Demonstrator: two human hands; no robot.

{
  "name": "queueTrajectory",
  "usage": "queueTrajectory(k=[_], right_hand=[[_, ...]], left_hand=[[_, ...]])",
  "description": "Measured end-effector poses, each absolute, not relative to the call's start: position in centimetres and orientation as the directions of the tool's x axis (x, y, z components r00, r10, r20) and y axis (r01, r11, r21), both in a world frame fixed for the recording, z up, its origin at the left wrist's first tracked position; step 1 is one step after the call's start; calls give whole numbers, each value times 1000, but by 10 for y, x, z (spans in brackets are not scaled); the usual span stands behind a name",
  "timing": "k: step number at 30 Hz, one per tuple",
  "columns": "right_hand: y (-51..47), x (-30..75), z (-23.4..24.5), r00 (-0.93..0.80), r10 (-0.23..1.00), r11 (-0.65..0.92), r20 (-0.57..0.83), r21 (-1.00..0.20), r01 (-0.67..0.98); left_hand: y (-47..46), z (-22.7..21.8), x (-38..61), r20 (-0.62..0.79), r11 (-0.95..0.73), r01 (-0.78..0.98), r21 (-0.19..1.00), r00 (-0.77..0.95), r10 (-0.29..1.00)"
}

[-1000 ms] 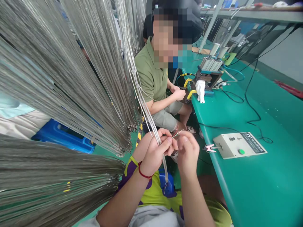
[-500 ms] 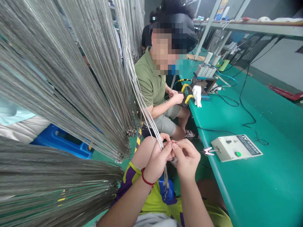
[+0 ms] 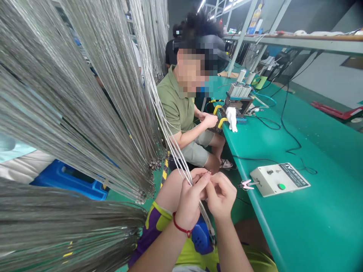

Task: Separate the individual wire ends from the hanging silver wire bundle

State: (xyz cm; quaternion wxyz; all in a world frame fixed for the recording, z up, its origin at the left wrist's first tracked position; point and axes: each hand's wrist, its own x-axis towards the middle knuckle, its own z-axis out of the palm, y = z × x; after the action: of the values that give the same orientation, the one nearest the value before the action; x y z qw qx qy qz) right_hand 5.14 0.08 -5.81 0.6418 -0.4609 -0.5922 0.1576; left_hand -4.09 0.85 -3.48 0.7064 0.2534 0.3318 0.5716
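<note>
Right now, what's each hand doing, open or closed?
Left hand: closed around a few thin wires.
Right hand: closed, pinching the ends of those wires.

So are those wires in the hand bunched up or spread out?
Bunched: the left hand pinches the wires together in one tight bundle.
</note>
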Motion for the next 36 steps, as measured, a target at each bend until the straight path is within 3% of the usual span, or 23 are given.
queueTrajectory(k=[4, 6, 11, 13, 15, 17, 19, 20, 21, 23, 25, 26, 27, 28, 30, 32, 34, 36], right_hand=[[2, 45, -68, 363, 673, 574, 645, -765, 294], [3, 44, -72, 399, 609, 587, 686, -728, 355], [2, 49, -82, 200, 340, 625, 919, -379, 683], [0, 49, -79, 196, 345, 639, 918, -383, 667], [-2, 44, -71, 349, 498, 631, 794, -608, 482], [-4, 36, -59, 468, 733, 525, 494, -848, 73], [-5, 30, -51, 424, 878, 361, 224, -890, -278], [-6, 29, -49, 414, 891, 333, 186, -887, -319], [-6, 30, -49, 439, 869, 364, 229, -896, -254], [-8, 36, -53, 490, 700, 529, 520, -838, 134], [-10, 43, -56, 361, 481, 615, 799, -601, 510], [-10, 46, -56, 300, 427, 626, 853, -518, 583], [-11, 47, -54, 305, 422, 628, 854, -518, 582], [-11, 46, -51, 368, 462, 620, 807, -591, 517], [-10, 42, -45, 498, 649, 544, 576, -808, 225], [-10, 39, -41, 499, 798, 420, 339, -906, -56], [-12, 40, -43, 494, 781, 447, 381, -895, -16], [-13, 45, -46, 483, 599, 582, 639, -761, 285]], left_hand=[[9, -36, -35, -198, 194, -636, 747, 66, 978], [8, -37, -32, -208, 197, -614, 764, 55, 977], [4, -41, -30, -187, 167, -533, 830, 16, 982], [3, -41, -31, -167, 157, -508, 847, 26, 986], [2, -40, -32, -146, 148, -488, 860, 42, 988], [3, -39, -33, -112, 121, -457, 881, 47, 993], [4, -39, -34, -88, 102, -427, 898, 52, 995], [4, -39, -34, -86, 103, -422, 901, 59, 995], [3, -39, -35, -88, 106, -422, 900, 62, 994], [1, -40, -35, -84, 97, -421, 902, 49, 995], [-3, -40, -36, -63, 73, -412, 908, 39, 997], [-5, -40, -36, -57, 70, -412, 908, 44, 997], [-6, -40, -36, -57, 77, -416, 906, 60, 997], [-7, -39, -35, -61, 90, -426, 900, 81, 995], [-8, -37, -35, -71, 117, -450, 885, 118, 990], [-8, -36, -34, -79, 133, -469, 873, 133, 988], [-9, -35, -34, -91, 147, -486, 862, 137, 986], [-12, -34, -33, -93, 156, -499, 853, 149, 984]])
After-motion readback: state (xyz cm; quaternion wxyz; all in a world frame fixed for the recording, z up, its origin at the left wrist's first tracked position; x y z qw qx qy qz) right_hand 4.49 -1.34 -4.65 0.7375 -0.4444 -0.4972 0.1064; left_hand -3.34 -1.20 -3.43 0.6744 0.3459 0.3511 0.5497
